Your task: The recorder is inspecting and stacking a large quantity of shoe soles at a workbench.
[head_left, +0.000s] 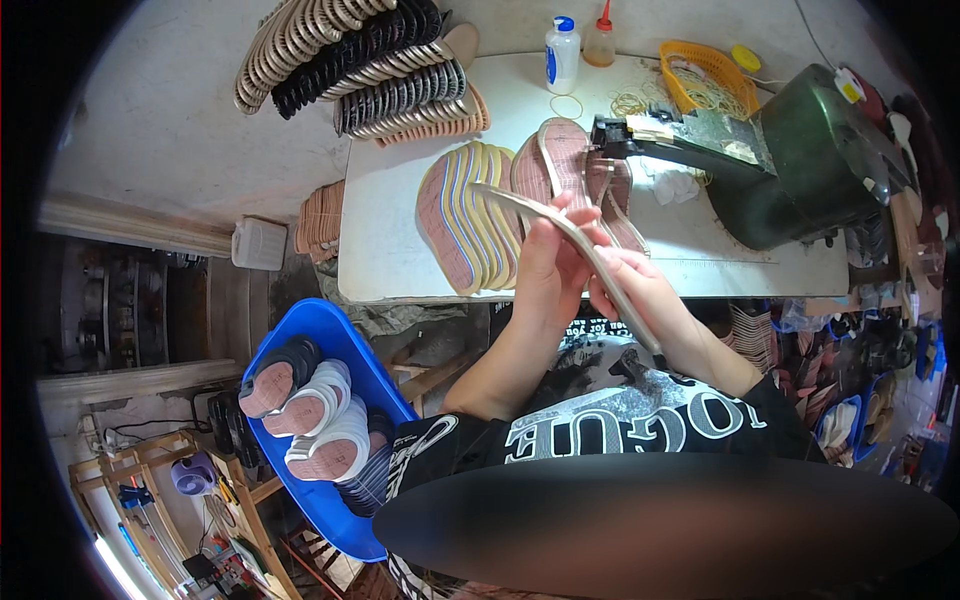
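In front of my chest, a thin curved shoe insole (520,204) is tilted and seen almost edge-on, its far end up to the left. My left hand (553,262) grips its middle, with the thumb on the near side and fingers behind. Lower down along the same insole, my right hand (640,292) has its fingers closed on the edge. Behind them on the white table (385,255) lies an overlapping row of pink insoles (445,220) with yellow and blue edges. More pink insoles (563,150) with pale rims lie beneath the black arm of a green sewing machine (810,160).
Stacked beige and black strap pieces (360,70) stand at the back left. Along the back are a white bottle (562,58), a red-tipped bottle (599,45) and an orange basket (690,60) of elastic bands. A blue tub (335,320) of sandals sits at my left.
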`<state>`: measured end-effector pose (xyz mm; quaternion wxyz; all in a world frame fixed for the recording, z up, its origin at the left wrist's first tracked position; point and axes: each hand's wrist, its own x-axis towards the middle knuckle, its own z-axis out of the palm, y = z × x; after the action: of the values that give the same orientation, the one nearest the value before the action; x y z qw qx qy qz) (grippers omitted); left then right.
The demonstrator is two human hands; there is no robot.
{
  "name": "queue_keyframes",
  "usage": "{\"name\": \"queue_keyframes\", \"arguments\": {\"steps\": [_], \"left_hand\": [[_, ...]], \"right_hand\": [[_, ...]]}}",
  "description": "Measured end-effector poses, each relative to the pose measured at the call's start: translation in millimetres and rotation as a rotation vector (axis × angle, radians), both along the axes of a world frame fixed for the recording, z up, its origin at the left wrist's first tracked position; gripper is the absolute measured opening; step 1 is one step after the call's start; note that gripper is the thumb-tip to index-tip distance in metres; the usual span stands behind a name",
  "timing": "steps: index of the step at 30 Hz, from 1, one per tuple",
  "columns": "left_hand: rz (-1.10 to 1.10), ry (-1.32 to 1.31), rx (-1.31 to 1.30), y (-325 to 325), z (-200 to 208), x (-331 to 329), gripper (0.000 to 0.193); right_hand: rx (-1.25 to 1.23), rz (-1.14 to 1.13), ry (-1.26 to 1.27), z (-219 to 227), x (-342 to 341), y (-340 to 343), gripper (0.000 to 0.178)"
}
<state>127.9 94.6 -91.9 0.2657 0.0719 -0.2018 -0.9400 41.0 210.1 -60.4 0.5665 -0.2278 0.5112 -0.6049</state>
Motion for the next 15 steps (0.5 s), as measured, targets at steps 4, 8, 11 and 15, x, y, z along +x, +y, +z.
{"name": "queue_keyframes", "arguments": {"steps": [4,8,11,15], "left_hand": [[-0.051,0.271,0.21,2,0,-13,0.09],[-0.121,0.535,0.179,-3,-20,-19,0.06],[-0.093,0.508,0.13,0,-10,-16,0.046],[0.002,0.463,0.055,3,-6,-18,0.047]], "right_hand": [[-0.118,-0.259,0.933,6,6,-3,0.017],[-0.23,-0.309,0.918,14,1,-2,0.019],[-0.366,-0.266,0.937,19,6,0,0.02],[-0.475,-0.187,1.051,21,6,-3,0.021]]}}
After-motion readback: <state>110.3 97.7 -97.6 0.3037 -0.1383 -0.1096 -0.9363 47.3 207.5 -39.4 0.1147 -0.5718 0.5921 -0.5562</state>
